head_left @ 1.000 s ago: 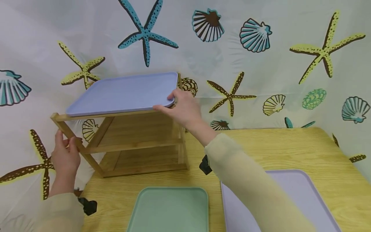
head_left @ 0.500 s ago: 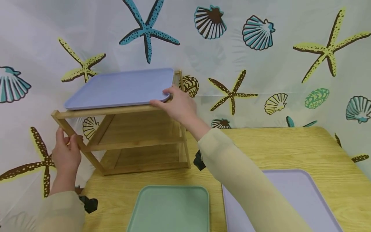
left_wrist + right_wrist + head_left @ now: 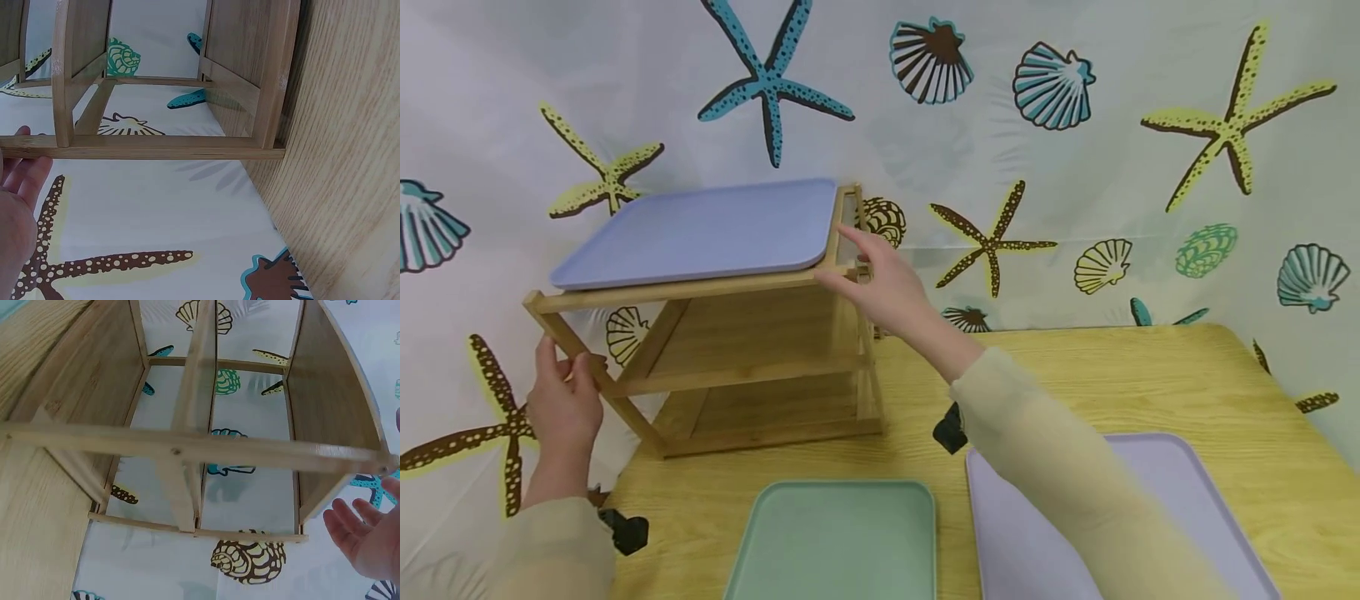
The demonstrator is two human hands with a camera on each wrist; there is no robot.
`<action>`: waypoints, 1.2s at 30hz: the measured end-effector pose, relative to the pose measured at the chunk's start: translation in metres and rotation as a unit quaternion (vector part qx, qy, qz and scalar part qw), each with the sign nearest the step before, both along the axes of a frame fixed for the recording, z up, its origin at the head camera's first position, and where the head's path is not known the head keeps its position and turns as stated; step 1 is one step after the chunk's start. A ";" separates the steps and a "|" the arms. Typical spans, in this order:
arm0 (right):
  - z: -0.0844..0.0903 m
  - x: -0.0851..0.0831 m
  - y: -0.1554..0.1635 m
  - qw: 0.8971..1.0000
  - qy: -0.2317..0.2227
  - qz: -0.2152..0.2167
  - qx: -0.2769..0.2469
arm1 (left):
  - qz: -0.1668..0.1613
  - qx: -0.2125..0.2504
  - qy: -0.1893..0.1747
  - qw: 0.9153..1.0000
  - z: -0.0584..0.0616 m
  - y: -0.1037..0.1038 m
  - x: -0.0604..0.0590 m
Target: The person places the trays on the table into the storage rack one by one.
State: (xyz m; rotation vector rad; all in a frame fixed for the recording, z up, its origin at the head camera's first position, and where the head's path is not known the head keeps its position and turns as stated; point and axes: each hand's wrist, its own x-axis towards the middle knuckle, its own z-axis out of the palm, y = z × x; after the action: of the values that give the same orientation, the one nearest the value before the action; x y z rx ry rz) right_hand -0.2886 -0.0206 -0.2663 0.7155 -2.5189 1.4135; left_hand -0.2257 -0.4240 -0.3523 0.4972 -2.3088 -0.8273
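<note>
A wooden three-tier shelf rack [image 3: 745, 375] stands at the back left of the table, with a periwinkle-blue tray [image 3: 707, 237] lying on its top tier. My left hand [image 3: 565, 408] grips the rack's left front post, its fingertips curled round the wood in the left wrist view. At the top right front corner is my right hand [image 3: 891, 287], thumb and fingers spread. A strip of the rack's right rail shows between this hand and the tray. The right wrist view shows the right hand [image 3: 372, 540] with nothing in its fingers, beside the slanted post [image 3: 250, 450].
A green tray [image 3: 842, 542] lies at the front middle of the wooden table [image 3: 1060, 375]. Right of it, a lilac tray [image 3: 1157, 475] lies partly beneath my right sleeve. A curtain [image 3: 985, 150] printed with shells and starfish hangs close behind the rack.
The blue tray has shifted left on the top tier, uncovering the right rail. My right hand has let go of the tray's corner and moved slightly right. My left hand stays on the post.
</note>
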 end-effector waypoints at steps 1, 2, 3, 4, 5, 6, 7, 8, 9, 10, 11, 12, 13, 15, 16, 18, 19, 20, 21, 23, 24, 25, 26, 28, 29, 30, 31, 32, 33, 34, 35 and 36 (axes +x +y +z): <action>-0.004 0.002 0.009 1.000 -0.002 0.004 -0.016 | 0.000 -0.001 0.002 1.000 0.000 0.001 0.000; -0.008 0.005 0.019 1.000 -0.002 0.008 -0.029 | 0.000 -0.002 0.001 1.000 -0.001 0.001 -0.001; -0.013 0.008 0.028 0.999 0.001 0.015 -0.040 | 0.000 -0.004 0.002 1.000 -0.001 0.002 -0.001; -0.018 0.011 0.039 0.998 0.002 0.021 -0.053 | 0.000 -0.006 0.004 1.000 -0.001 0.002 -0.001; -0.023 0.015 0.049 0.998 0.007 0.027 -0.063 | 0.000 -0.006 0.003 1.000 -0.001 0.002 -0.001; -0.028 0.019 0.059 0.997 0.011 0.033 -0.072 | 0.000 -0.007 0.003 1.000 -0.001 0.003 -0.001; -0.032 0.023 0.068 0.996 0.016 0.038 -0.078 | 0.000 -0.007 0.001 1.000 -0.001 0.002 0.000; -0.037 0.026 0.078 0.996 0.023 0.040 -0.079 | 0.000 -0.008 0.000 1.000 -0.001 0.001 0.000; -0.043 0.030 0.087 0.996 0.027 0.041 -0.079 | 0.000 -0.008 -0.003 1.000 -0.002 0.000 0.001; -0.047 0.034 0.096 0.996 0.030 0.039 -0.077 | 0.000 -0.008 -0.004 1.000 -0.002 -0.001 0.001; -0.051 0.037 0.105 0.996 0.030 0.037 -0.073 | 0.000 -0.008 -0.005 1.000 -0.002 -0.001 0.001; -0.055 0.041 0.113 0.997 0.026 0.036 -0.070 | 0.003 -0.010 -0.006 1.000 -0.002 -0.002 0.001; -0.060 0.044 0.122 0.997 0.023 0.031 -0.065 | 0.004 -0.011 -0.007 1.000 -0.002 -0.002 0.001; -0.068 0.050 0.140 0.998 0.016 0.026 -0.057 | 0.006 -0.009 -0.009 1.000 -0.003 -0.002 0.001; -0.072 0.053 0.148 0.998 0.013 0.024 -0.054 | 0.006 -0.008 -0.008 1.000 -0.003 -0.002 0.000; -0.080 0.058 0.165 0.999 0.006 0.020 -0.048 | 0.005 -0.008 -0.007 1.000 -0.003 -0.001 0.000; -0.085 0.060 0.173 0.999 0.003 0.017 -0.043 | 0.003 -0.005 -0.006 1.000 -0.003 -0.001 -0.001; -0.089 0.063 0.181 0.999 -0.001 0.013 -0.038 | 0.002 -0.004 -0.003 1.000 -0.003 0.000 -0.001; -0.093 0.066 0.189 0.999 -0.008 0.012 -0.031 | 0.003 -0.003 -0.005 1.000 -0.003 0.000 -0.002; -0.103 0.073 0.203 1.000 -0.022 0.010 -0.019 | 0.003 -0.004 -0.002 1.000 -0.004 0.000 -0.002; -0.108 0.077 0.210 0.999 -0.029 0.008 -0.014 | 0.002 -0.003 -0.003 1.000 -0.004 0.000 -0.002; -0.113 0.081 0.217 0.999 -0.036 0.005 -0.009 | 0.002 -0.002 -0.004 1.000 -0.004 0.000 -0.002; -0.119 0.086 0.225 0.999 -0.042 0.002 -0.006 | 0.001 -0.002 -0.004 1.000 -0.004 0.000 -0.002; -0.129 0.094 0.239 0.999 -0.053 -0.006 0.001 | 0.001 -0.005 -0.001 1.000 -0.004 0.000 -0.002; -0.134 0.098 0.247 0.998 -0.055 -0.013 0.009 | 0.003 -0.008 0.001 1.000 -0.004 0.001 -0.002; -0.139 0.103 0.254 0.998 -0.057 -0.019 0.018 | 0.002 -0.010 0.004 1.000 -0.004 0.001 -0.002; -0.143 0.107 0.261 0.998 -0.057 -0.025 0.027 | 0.002 -0.014 0.009 1.000 -0.004 0.001 -0.002; -0.147 0.112 0.269 0.997 -0.058 -0.033 0.039 | 0.001 -0.020 0.016 1.000 -0.004 0.001 -0.002; -0.151 0.116 0.276 0.996 -0.059 -0.042 0.051 | 0.001 -0.024 0.021 0.999 -0.005 0.001 -0.002; -0.155 0.121 0.284 0.995 -0.061 -0.051 0.062 | 0.002 -0.026 0.024 0.999 -0.005 0.001 -0.002; -0.158 0.125 0.291 0.993 -0.064 -0.062 0.072 | 0.001 -0.028 0.026 0.999 -0.006 0.001 -0.003; -0.161 0.129 0.299 0.992 -0.070 -0.071 0.076 | -0.001 -0.027 0.029 0.999 -0.006 0.001 -0.002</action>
State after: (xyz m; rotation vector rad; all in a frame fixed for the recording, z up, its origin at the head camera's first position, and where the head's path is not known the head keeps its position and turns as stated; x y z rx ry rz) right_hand -0.1593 0.2786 -0.4277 0.4634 -2.7474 1.2760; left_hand -0.2281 -0.4230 -0.3584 0.4423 -2.2726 -0.7676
